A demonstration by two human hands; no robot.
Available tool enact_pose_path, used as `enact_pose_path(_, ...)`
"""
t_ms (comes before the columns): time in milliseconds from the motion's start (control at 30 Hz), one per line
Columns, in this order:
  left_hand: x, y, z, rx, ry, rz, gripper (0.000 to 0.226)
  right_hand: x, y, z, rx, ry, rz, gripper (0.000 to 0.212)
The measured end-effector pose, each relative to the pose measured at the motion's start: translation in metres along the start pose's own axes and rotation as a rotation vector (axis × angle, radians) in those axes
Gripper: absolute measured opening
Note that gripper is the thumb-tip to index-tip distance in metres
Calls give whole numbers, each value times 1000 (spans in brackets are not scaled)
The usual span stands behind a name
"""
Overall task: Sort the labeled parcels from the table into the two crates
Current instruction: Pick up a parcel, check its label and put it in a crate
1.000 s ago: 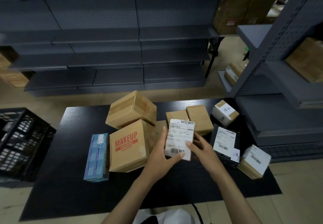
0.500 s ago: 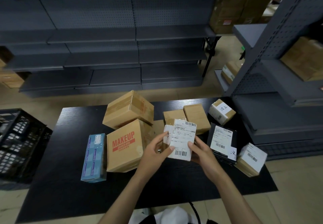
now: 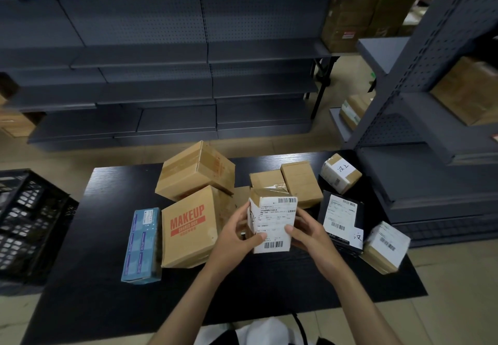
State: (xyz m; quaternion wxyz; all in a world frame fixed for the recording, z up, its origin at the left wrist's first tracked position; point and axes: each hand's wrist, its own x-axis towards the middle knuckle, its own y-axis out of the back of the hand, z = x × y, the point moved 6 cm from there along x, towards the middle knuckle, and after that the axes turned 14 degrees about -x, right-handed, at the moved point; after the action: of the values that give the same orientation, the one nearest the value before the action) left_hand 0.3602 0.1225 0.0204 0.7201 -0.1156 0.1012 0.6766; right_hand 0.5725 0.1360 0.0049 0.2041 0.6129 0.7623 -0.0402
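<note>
The labeled parcel (image 3: 273, 223) is held above the near middle of the black table (image 3: 113, 277). The left hand (image 3: 237, 239) and right hand (image 3: 310, 233) grip its sides, thumbs on the label. Left sits the MAKEUP box (image 3: 188, 233); far left, a black crate (image 3: 27, 226).

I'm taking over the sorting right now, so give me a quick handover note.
Left hand and right hand both grip one labelled parcel above the table.
Other boxes lie on it, among them the MAKEUP box and a blue box.
One black crate stands at left; the second is out of view.
Done: cannot tell what is crated.
Left: the held parcel and all on the table.
</note>
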Motion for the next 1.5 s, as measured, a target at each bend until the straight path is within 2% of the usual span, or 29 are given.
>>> enact_pose_path(433,3,4,-12,1,30,-19,99,-3,2,-3,-45,49,10,65)
enact_pose_path(800,-4,3,-8,6,48,-14,90,-8,-3,-3,-17,25,-15,57)
enact_pose_path(900,-5,2,-11,-50,75,-3,88,-7,-3,-1,-22,15,-17,61)
enact_pose_path(1200,-6,0,-20,-281,222,50,61,-12,-7,-1,86,-29,-45,60)
enact_pose_path(1367,-9,-3,-21,-328,290,49,38,-13,-7,-1,88,-49,-18,58)
enact_pose_path(1500,-12,-7,-22,-305,331,28,34,-9,-6,5,135,-116,42,55)
